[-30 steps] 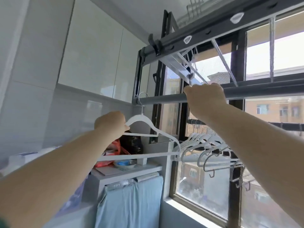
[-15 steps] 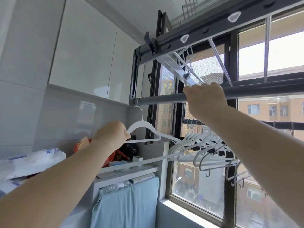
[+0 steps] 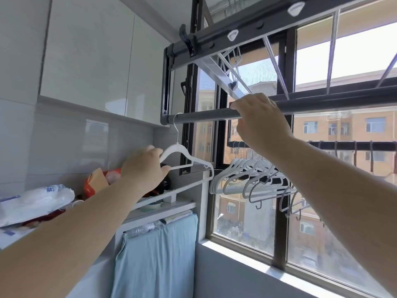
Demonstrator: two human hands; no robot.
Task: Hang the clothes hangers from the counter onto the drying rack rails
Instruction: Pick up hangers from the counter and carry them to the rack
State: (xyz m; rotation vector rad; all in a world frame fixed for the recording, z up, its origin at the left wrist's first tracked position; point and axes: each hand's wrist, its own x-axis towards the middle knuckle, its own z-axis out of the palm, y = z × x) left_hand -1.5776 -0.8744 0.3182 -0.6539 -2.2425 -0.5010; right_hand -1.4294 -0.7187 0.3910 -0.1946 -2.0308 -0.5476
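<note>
A white hanger (image 3: 189,160) hangs by its metal hook from the left end of the grey round rail (image 3: 206,116) of the drying rack. My left hand (image 3: 146,168) grips the hanger's left shoulder and lower bar. My right hand (image 3: 260,119) is curled over the same rail, further right. Behind my right forearm, several white and grey hangers (image 3: 251,177) hang in a bunch from a dark far rail (image 3: 343,145) by the window.
The rack's dark upper beam (image 3: 257,24) runs overhead. On the left, a counter (image 3: 159,209) holds bags and packets (image 3: 34,201). Light blue cloth (image 3: 156,254) hangs below it. The window frame (image 3: 281,179) and sill lie to the right.
The hanger's hook stays on the rail's left end while my left hand keeps hold of its shoulder. My right hand stays on the rail. The view has shifted slightly.
</note>
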